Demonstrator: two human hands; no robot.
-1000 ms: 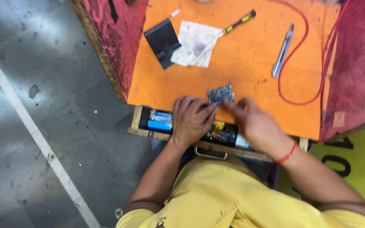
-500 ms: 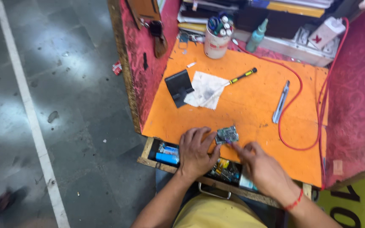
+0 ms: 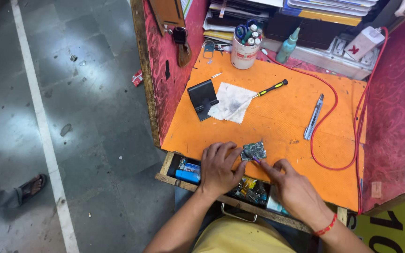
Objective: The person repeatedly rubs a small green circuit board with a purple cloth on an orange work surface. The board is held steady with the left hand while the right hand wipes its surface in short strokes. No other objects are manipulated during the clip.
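A small green circuit board point(image 3: 254, 151) lies at the near edge of the orange work mat point(image 3: 277, 117). My left hand point(image 3: 219, 168) rests flat beside it, fingertips touching its left side. My right hand point(image 3: 296, 189) pinches a thin tool point(image 3: 257, 160) whose tip meets the board's lower edge. Under both hands an open wooden drawer point(image 3: 169, 171) holds a blue pack and several small parts.
On the mat lie a black phone stand point(image 3: 202, 98), a white cloth point(image 3: 230, 107), a yellow-handled screwdriver point(image 3: 271, 88), a utility knife point(image 3: 314, 122) and a red cable point(image 3: 336, 112). A cup of tools point(image 3: 244, 51) and a bottle point(image 3: 288, 46) stand at the back. A sandalled foot point(image 3: 31, 186) is on the floor, left.
The camera has tilted up, showing more of the bench's back. My hands stay at the circuit board, with the right hand now touching a thin tool to its edge.
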